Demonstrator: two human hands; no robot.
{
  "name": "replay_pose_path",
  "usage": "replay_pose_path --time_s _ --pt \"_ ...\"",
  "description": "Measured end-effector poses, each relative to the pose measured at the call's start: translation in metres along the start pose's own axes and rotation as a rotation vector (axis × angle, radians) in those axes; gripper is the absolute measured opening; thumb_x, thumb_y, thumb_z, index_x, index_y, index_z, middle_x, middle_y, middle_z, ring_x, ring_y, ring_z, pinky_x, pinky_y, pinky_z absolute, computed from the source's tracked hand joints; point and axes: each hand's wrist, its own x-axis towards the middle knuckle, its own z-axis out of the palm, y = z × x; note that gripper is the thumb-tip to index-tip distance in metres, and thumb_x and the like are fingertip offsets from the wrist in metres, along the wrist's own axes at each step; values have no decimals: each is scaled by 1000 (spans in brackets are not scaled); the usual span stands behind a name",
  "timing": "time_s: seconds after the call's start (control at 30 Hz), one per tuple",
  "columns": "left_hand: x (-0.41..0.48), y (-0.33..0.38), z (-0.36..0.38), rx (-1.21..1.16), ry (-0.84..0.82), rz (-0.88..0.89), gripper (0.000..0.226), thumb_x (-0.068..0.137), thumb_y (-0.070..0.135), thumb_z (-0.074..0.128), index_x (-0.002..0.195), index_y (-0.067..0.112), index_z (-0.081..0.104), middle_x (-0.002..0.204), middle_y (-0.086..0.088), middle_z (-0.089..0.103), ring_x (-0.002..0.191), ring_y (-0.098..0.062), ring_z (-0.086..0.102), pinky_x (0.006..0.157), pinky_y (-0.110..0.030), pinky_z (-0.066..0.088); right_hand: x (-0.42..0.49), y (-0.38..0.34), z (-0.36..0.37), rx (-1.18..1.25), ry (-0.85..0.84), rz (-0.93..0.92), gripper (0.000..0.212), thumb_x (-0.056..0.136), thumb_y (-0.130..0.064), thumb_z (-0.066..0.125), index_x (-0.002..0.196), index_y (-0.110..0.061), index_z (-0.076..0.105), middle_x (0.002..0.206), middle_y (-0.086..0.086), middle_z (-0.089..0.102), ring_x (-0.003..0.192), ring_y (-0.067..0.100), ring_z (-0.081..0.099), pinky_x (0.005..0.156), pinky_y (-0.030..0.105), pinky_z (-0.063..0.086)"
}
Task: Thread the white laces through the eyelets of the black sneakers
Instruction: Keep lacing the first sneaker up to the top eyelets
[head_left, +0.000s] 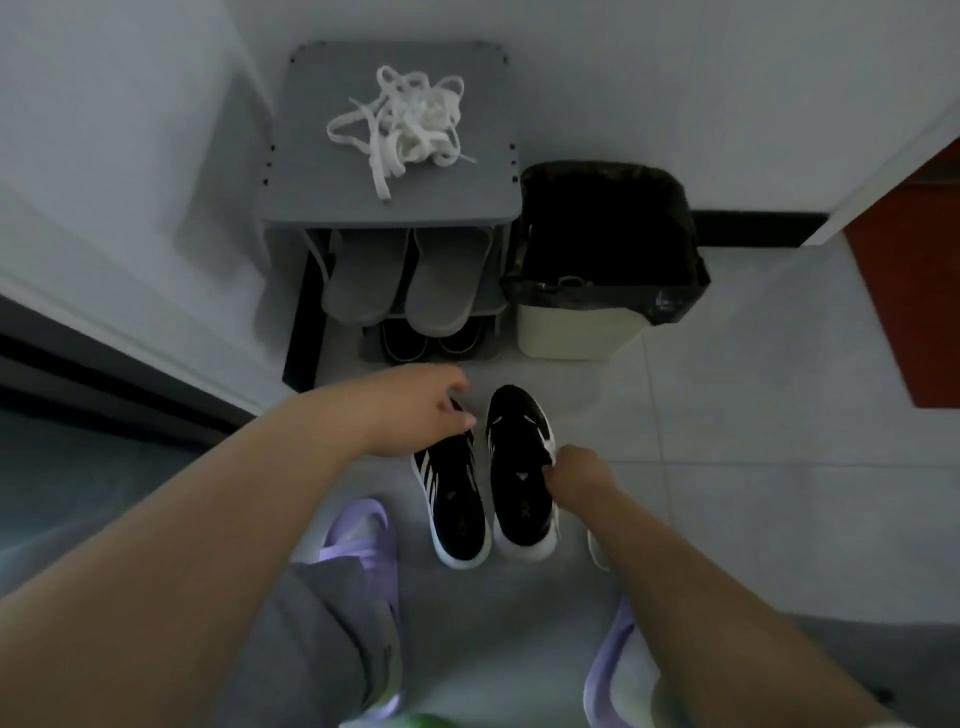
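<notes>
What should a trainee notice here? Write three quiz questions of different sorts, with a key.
1. What does the right hand hold?
2. True or false: the laces are threaded through the left sneaker.
3. The laces lie on: A the rack; B the floor; C the bin.

Key: 1 the right sneaker; 2 false; 3 A.
</notes>
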Motion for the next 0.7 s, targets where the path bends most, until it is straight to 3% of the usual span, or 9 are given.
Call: replay_pose_path --time_s 0.23,0.33,0.37,0.43,0.57,0.7 --pt "13 -13 -5 90 18 3 45 94 36 48 135 20 39 122 5 57 106 -13 54 92 -26 40 27 -4 -36 19 -47 -70 29 89 -17 54 113 -5 63 111 13 65 104 27 62 85 27 46" --pt "7 -16 -5 96 20 9 46 94 36 48 136 20 39 122 4 57 106 -13 54 92 -27 41 6 -5 -96 400 -86 -148 18 87 -10 60 96 4 66 64 6 69 64 17 68 62 23 51" --pt "5 -16 -5 97 21 8 46 94 36 48 136 20 39 123 4 56 107 -14 54 92 -26 41 -7 -7 -118 479 -86 -185 15 87 -9 62 91 5 66 58 4 68 53 12 64 55 18 50" --pt "2 -16 -4 103 21 3 46 94 36 48 136 20 38 125 3 56 110 -15 53 91 -25 39 -37 -13 -160 511 -55 -285 11 87 -9 63 87 2 68 60 2 69 51 8 62 53 14 50" --pt "-6 -11 -7 125 -5 11 46 95 36 46 137 20 37 128 1 53 115 -17 51 94 -26 39 -99 -30 -241 571 221 -476 6 86 -9 65 84 -10 70 57 -5 68 52 3 61 57 22 51" --pt "-7 -6 -8 159 3 27 45 94 39 47 135 22 39 130 1 51 116 -18 50 99 -33 40 -149 -51 -307 681 577 -647 5 89 -12 61 87 -11 65 58 -11 66 55 -1 62 54 13 49"
